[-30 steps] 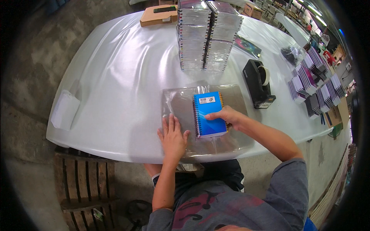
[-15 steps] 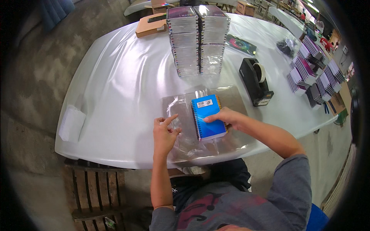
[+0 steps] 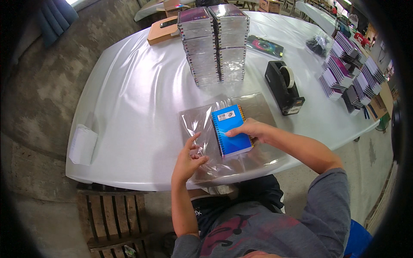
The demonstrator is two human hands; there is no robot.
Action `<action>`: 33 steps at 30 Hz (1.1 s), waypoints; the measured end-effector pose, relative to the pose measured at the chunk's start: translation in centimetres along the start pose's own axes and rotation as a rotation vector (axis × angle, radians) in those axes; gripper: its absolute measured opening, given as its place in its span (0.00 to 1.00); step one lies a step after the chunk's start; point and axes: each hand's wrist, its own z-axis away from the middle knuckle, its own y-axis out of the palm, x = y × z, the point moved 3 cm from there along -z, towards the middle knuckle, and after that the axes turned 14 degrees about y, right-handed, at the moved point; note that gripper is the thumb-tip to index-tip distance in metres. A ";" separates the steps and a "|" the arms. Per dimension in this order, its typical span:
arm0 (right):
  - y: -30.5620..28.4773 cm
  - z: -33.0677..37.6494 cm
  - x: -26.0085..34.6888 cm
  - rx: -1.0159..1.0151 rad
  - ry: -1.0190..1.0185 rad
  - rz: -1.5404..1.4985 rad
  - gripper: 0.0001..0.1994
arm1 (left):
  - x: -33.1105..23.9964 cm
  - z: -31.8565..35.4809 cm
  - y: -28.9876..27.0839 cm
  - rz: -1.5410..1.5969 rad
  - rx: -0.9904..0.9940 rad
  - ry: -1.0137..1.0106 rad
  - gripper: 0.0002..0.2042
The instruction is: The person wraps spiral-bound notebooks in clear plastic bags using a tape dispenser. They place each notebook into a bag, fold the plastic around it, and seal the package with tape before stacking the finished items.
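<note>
A stack of blue spiral notebooks (image 3: pixel 232 127) rests on a clear plastic sheet (image 3: pixel 261 105) near the table's front edge. A white label sits on the top cover. My right hand (image 3: pixel 246 130) grips the notebooks from the right, thumb on the cover and the other fingers out of sight along the far side. My left hand (image 3: pixel 189 160) is held over the sheet's left part, fingers apart and nothing in them. Whether it touches the plastic, I cannot tell.
Tall stacks of wrapped notebooks (image 3: pixel 202 56) stand behind the sheet. A black tape dispenser (image 3: pixel 282 90) is to the right, with piled notebooks (image 3: pixel 340 73) beyond. A white paper stack (image 3: pixel 83 145) lies left, a cardboard box (image 3: pixel 160 33) at the back. A wooden pallet (image 3: pixel 114 215) is below.
My left hand has shifted slightly right and down, its fingers opening out of a looser curl. The right hand keeps its grip on the notebooks. The whole view has turned a little.
</note>
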 end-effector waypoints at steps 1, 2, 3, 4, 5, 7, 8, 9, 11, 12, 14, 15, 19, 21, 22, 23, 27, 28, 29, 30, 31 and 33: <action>0.0 0.2 0.1 -0.008 0.013 -0.002 0.37 | -0.1 0.1 0.0 0.079 0.066 -0.011 0.43; 0.1 0.3 0.2 -0.017 0.028 -0.003 0.37 | -0.4 0.2 0.2 0.159 0.132 -0.022 0.43; 0.1 0.4 0.2 -0.027 0.043 -0.006 0.37 | -0.8 0.2 0.3 0.112 0.155 -0.003 0.42; 0.0 0.2 0.1 -0.020 0.034 -0.007 0.37 | -1.2 0.1 0.5 0.065 0.177 0.017 0.41; -0.1 -0.3 -0.1 -0.013 0.023 -0.006 0.37 | -1.6 0.0 0.5 0.017 0.197 0.038 0.40; -0.3 -0.6 -0.2 -0.013 0.018 -0.004 0.37 | -1.4 -0.9 -0.2 0.070 0.044 0.038 0.40; -0.3 -0.7 -0.3 -0.019 0.023 -0.002 0.37 | -1.1 -1.3 -0.6 0.096 -0.033 0.037 0.39; -0.3 -0.7 -0.3 -0.025 0.029 -0.001 0.37 | -0.7 -1.6 -0.7 0.164 -0.057 0.021 0.34; -0.2 -0.5 -0.2 -0.034 0.051 0.007 0.37 | -0.6 -1.9 -1.1 0.075 -0.045 -0.023 0.30; -0.2 -0.4 -0.1 -0.040 0.063 0.011 0.37 | -0.6 -2.0 -1.2 0.031 -0.038 -0.045 0.29; -0.1 0.0 0.0 -0.028 0.055 0.002 0.37 | -0.8 -2.0 -1.2 -0.040 -0.051 0.033 0.27; 0.0 0.1 0.1 -0.022 0.052 -0.003 0.36 | -0.9 -2.0 -1.1 -0.076 -0.056 0.071 0.26; -0.1 -0.1 0.1 -0.024 0.031 0.004 0.36 | -1.9 -1.6 -0.7 -0.120 -0.024 0.050 0.32; -0.2 0.0 0.1 -0.018 0.023 -0.007 0.36 | -3.0 -1.3 -0.3 -0.057 0.018 0.069 0.36; -0.3 -0.1 0.0 -0.030 0.031 -0.002 0.36 | -3.6 -1.3 0.0 -0.002 0.026 0.077 0.38; -0.4 -0.4 0.0 -0.038 0.036 0.003 0.36 | -4.2 -1.4 0.6 0.050 0.032 0.083 0.39; -0.2 -0.7 -0.1 -0.065 0.074 -0.020 0.34 | -5.8 -2.6 3.5 0.205 0.113 0.068 0.45; -0.1 -0.5 -0.1 -0.062 0.062 -0.030 0.33 | -5.4 -3.1 4.4 0.163 0.135 0.107 0.46; 0.2 -0.2 0.2 -0.058 0.049 -0.032 0.32 | -4.6 -3.8 5.2 0.121 0.147 0.149 0.47; 0.2 0.0 0.4 -0.056 0.035 -0.038 0.31 | -4.3 -4.5 5.8 0.039 0.181 0.158 0.48; 0.2 0.0 0.5 -0.054 0.037 -0.042 0.31 | -4.1 -5.2 6.4 -0.043 0.215 0.168 0.49; 0.0 0.0 0.4 -0.052 0.044 -0.058 0.29 | -5.1 -5.8 7.0 -0.057 0.267 0.113 0.50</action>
